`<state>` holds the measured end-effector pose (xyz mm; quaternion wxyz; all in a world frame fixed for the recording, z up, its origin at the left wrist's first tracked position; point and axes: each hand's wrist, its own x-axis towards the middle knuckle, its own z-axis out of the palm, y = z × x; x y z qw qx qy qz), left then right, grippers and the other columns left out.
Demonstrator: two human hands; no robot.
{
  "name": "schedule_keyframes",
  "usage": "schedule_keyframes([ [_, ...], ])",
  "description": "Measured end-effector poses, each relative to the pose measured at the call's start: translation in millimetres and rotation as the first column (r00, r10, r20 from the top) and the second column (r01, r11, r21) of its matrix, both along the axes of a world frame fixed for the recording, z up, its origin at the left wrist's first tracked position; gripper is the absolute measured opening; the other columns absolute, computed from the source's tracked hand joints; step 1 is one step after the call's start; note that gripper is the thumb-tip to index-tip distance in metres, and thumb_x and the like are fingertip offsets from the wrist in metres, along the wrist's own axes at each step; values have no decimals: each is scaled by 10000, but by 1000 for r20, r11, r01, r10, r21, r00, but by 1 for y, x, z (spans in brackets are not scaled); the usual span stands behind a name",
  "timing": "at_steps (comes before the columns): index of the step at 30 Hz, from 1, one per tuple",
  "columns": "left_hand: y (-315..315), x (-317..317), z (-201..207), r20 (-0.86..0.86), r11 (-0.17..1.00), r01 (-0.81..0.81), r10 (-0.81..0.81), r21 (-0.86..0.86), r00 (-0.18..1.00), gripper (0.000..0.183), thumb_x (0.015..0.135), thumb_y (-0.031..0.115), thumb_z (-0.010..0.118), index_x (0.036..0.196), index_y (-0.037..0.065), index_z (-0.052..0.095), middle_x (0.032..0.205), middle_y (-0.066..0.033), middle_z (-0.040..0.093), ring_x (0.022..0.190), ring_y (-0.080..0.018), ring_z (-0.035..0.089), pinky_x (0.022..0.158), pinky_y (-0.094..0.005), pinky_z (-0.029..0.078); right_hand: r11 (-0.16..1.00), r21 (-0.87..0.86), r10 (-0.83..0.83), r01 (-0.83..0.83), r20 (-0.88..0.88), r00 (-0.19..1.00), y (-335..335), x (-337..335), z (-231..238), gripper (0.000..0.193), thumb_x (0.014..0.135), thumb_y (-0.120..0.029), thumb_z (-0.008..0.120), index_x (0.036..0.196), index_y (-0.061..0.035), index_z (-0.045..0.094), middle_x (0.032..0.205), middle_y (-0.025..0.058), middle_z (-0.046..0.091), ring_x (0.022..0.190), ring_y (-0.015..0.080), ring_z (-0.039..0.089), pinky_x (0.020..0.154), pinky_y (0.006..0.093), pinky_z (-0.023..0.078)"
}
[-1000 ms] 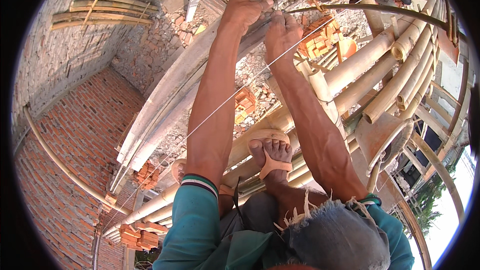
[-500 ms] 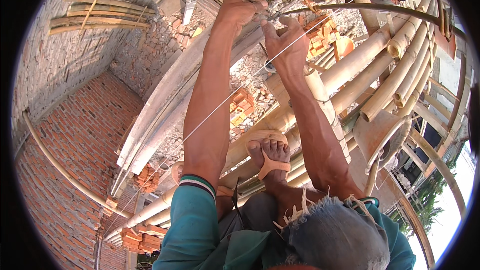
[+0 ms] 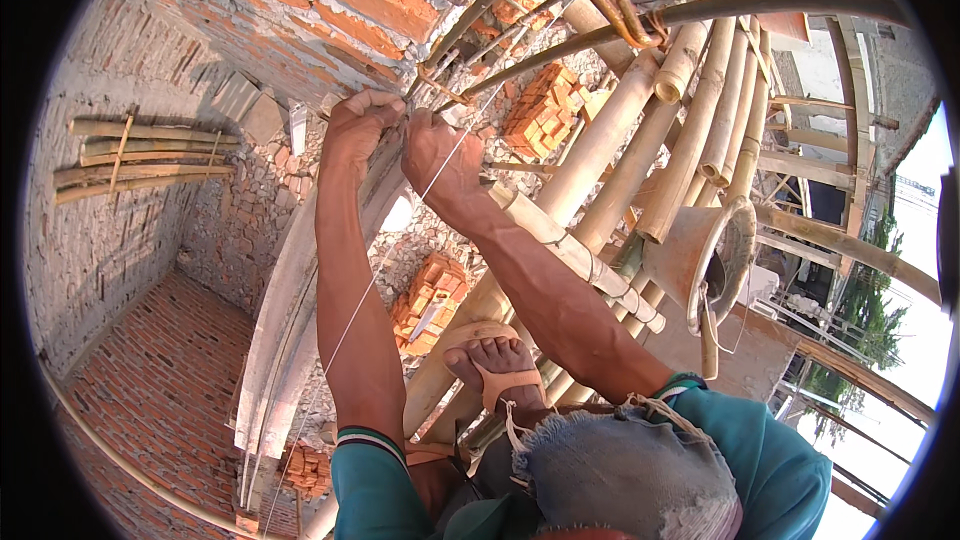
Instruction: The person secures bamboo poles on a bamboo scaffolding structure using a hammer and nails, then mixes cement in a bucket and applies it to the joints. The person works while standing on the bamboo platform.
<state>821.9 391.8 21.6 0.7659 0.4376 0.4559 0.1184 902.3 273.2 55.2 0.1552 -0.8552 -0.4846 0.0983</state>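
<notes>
Both my arms reach forward to the far end of a long grey beam-like form, against a rough brick wall. My left hand is closed there with fingers bent in a pinch. Close to its right, my right hand is closed too, fingertips pressed together near thin rods. Whatever lies between the fingers is too small to make out. Dark reinforcing bars run from this spot toward the upper right. A thin white string stretches diagonally past my right hand and over my left forearm.
Thick bamboo poles lie under and right of me; my sandalled foot rests on them. Brick stacks and rubble sit below. A bucket is at the right. Brick walls stand at the left.
My view has shifted, so the hands now appear farther left and lower. They remain at the beam form's far end, and the right hand's fingers are drawn in more.
</notes>
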Motion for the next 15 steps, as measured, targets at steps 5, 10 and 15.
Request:
schedule_keyframes([
  [5, -1, 0, -4, 39, 998, -37, 39, -45, 998, 146, 953, 86, 745, 1079, 18, 720, 962, -53, 739, 865, -121, 651, 705, -278, 522, 999, 6, -45, 45, -13, 999, 1, -4, 2, 121, 900, -107, 577, 957, -1, 577, 770, 221, 687, 647, 405, 704, 537, 516, 516],
  [10, -3, 0, -4, 61, 999, -44, 44, -9, 997, 146, 946, 87, 755, 1077, 29, 725, 962, -51, 737, 851, -118, 650, 698, -279, 519, 989, -23, -149, 148, -140, 979, 2, -5, 8, 220, 924, -193, 620, 933, 23, 582, 690, 257, 666, 645, 450, 695, 591, 537, 542],
  [15, -2, -2, -2, 54, 998, 7, -10, 69, 998, 213, 945, 79, 749, 1145, 14, 716, 1009, -60, 726, 914, -131, 659, 832, -270, 521, 939, 74, -309, 337, -252, 917, 9, -16, 8, 214, 894, -180, 643, 846, 28, 626, 683, 276, 648, 641, 467, 669, 650, 544, 527],
])
